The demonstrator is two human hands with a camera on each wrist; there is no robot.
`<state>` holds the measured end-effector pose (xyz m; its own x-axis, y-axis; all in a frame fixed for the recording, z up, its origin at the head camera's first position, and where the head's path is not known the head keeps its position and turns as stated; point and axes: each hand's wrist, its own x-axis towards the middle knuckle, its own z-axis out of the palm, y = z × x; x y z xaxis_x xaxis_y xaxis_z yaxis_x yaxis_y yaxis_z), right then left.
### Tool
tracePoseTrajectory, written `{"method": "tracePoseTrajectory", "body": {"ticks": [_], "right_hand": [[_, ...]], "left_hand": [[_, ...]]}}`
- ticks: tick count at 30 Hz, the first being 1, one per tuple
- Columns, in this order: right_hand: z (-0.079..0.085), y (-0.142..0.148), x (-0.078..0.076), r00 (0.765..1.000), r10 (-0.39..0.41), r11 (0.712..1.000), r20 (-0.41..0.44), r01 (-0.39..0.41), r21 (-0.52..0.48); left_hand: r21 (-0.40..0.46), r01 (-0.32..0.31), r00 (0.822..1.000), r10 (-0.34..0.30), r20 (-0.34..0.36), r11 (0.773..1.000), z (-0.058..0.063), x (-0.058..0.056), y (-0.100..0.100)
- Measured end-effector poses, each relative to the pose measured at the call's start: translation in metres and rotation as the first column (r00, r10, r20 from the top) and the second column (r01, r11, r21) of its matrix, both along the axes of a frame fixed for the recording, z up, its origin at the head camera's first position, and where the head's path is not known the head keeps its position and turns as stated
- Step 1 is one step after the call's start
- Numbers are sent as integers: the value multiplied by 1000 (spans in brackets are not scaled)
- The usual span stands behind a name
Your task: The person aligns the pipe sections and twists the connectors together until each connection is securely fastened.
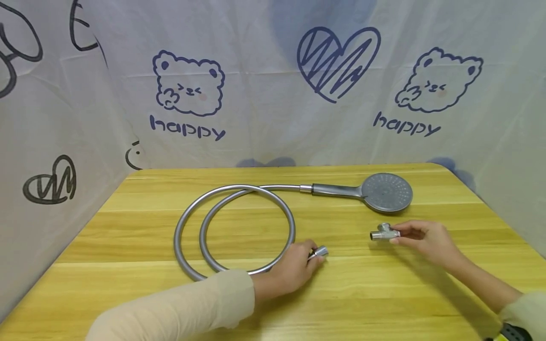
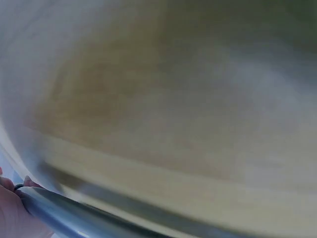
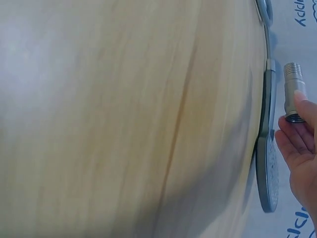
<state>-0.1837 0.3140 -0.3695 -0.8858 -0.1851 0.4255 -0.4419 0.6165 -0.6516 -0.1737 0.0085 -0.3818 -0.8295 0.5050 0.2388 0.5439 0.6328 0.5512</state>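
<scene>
My left hand (image 1: 294,267) grips the free end of a grey metal shower hose (image 1: 177,237), its silver connector nut (image 1: 323,251) poking out past the fingers. In the left wrist view the hose (image 2: 69,210) runs away from the fingertips along the lower edge. Between thumb and fingers, my right hand (image 1: 432,241) pinches a small chrome pipe fitting (image 1: 386,233) with a side branch. One threaded end of it shows in the right wrist view. A hand shower head (image 1: 387,192) lies behind, spray face up, joined to the hose's other end.
The hose lies in two loose loops on the wooden table (image 1: 128,227). A white cloth (image 1: 260,94) with bear and heart drawings hangs behind the table's far edge and along both sides. A dark and yellow watch (image 1: 514,331) is at the right sleeve.
</scene>
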Motion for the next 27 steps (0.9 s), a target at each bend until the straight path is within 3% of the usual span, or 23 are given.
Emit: {"method": "tracePoseTrajectory", "body": {"ticks": [9,14,19,27], "right_hand": [[-2,-14,0,1000,13,999,13,-14,34],[-3,-21,1,996,59,998,65,-59,-13],[-7,-28,0,992,107,993,60,-104,-58],[-6,-41,2,987,134,990,83,-130,-58]], "left_hand": [[33,21,999,-22,47,999,-2,-2,-6],[38,28,999,-30,46,999,-4,-2,-9],[40,41,998,-43,48,998,-4,-3,-9],[37,55,998,-56,27,998,-4,-2,-10]]}}
